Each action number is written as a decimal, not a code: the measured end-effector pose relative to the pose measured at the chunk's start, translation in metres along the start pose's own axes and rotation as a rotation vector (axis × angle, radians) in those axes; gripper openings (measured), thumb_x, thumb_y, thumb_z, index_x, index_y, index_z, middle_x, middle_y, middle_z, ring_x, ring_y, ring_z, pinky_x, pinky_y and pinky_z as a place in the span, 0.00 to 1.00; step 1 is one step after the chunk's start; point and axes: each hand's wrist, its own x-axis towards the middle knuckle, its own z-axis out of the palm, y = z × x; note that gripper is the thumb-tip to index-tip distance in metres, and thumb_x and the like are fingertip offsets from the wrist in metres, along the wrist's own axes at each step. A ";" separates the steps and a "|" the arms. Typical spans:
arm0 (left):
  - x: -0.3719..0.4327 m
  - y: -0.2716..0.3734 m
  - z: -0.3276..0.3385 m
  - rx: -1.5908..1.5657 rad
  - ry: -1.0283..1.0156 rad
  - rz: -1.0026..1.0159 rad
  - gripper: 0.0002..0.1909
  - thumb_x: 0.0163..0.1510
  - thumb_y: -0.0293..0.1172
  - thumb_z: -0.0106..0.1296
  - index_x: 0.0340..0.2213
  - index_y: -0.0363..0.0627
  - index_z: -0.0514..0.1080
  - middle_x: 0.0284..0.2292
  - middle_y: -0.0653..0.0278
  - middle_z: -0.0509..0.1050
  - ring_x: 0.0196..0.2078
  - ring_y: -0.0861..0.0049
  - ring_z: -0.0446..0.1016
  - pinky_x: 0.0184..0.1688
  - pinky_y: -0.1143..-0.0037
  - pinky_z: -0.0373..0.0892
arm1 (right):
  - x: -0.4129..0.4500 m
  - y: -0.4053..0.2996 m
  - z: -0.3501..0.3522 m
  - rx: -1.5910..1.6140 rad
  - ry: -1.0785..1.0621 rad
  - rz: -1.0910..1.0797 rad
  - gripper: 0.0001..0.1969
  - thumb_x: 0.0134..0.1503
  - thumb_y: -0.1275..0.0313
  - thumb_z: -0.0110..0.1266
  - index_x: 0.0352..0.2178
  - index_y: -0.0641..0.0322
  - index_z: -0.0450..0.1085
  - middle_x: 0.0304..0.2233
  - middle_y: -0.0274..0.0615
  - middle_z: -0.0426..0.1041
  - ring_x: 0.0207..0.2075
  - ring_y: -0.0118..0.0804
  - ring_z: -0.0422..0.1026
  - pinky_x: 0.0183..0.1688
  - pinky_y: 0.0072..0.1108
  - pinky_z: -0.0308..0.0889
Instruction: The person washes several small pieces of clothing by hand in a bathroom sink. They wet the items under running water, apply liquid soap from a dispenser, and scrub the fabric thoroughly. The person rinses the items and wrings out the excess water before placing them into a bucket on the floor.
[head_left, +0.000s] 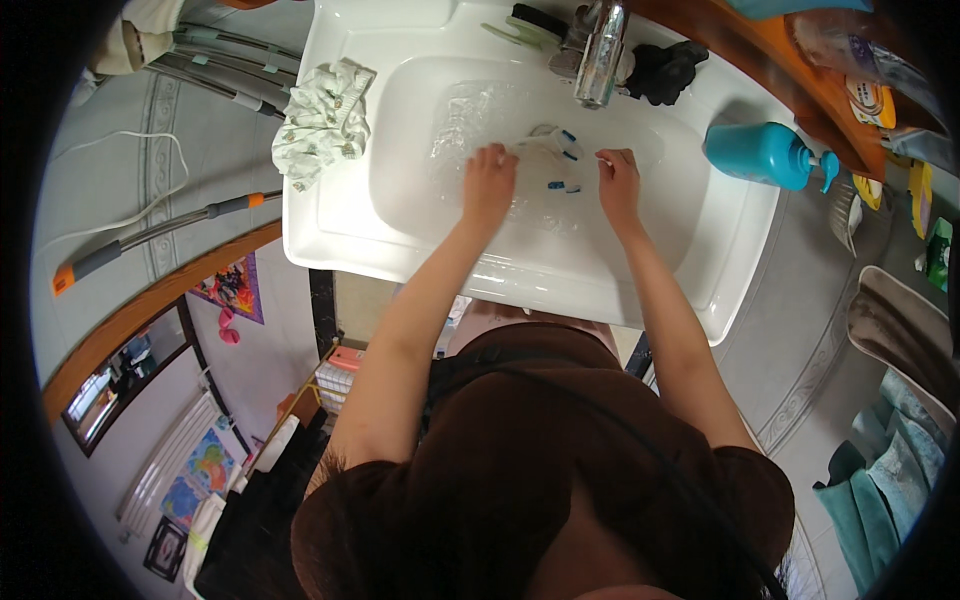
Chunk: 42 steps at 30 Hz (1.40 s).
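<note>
Water stands in the white washbasin (420, 202) before me, rippling on the left side. A small wet white cloth item (541, 150) with blue marks lies in it, its shape hard to make out against the basin. My left hand (489, 184) is curled at the cloth's left end and appears to grip it. To the right of the cloth is my right hand (619, 187), fingers bent together; whether anything is pinched there cannot be seen. Small blue patches (556, 185) show just below the cloth, between my hands.
A crumpled patterned garment (326, 124) rests on the basin's left rim. The metal faucet (600, 64) stands at the back, with a scrub brush (529, 26) and a black cloth bundle (664, 71) beside it. A blue pump bottle (761, 155) is on the right rim.
</note>
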 end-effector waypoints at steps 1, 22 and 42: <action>-0.001 0.009 0.003 -0.111 -0.112 -0.019 0.18 0.41 0.28 0.56 0.38 0.47 0.69 0.42 0.57 0.66 0.48 0.57 0.63 0.45 0.64 0.63 | 0.006 0.001 0.007 -0.025 0.018 -0.039 0.06 0.50 0.77 0.51 0.32 0.62 0.71 0.35 0.43 0.67 0.37 0.44 0.66 0.38 0.30 0.63; 0.065 0.038 0.073 -0.700 0.091 -0.406 0.07 0.38 0.21 0.52 0.24 0.38 0.66 0.19 0.57 0.69 0.23 0.63 0.70 0.28 0.70 0.66 | 0.026 0.009 0.041 0.461 0.002 0.333 0.07 0.54 0.73 0.51 0.29 0.68 0.67 0.21 0.37 0.69 0.19 0.26 0.65 0.21 0.19 0.61; 0.068 0.021 0.063 -0.250 0.072 0.134 0.18 0.43 0.18 0.45 0.38 0.46 0.73 0.40 0.56 0.64 0.32 0.59 0.70 0.34 0.66 0.66 | 0.033 0.017 0.025 -0.297 0.113 -0.027 0.05 0.54 0.74 0.46 0.32 0.63 0.65 0.30 0.45 0.71 0.32 0.48 0.70 0.34 0.33 0.66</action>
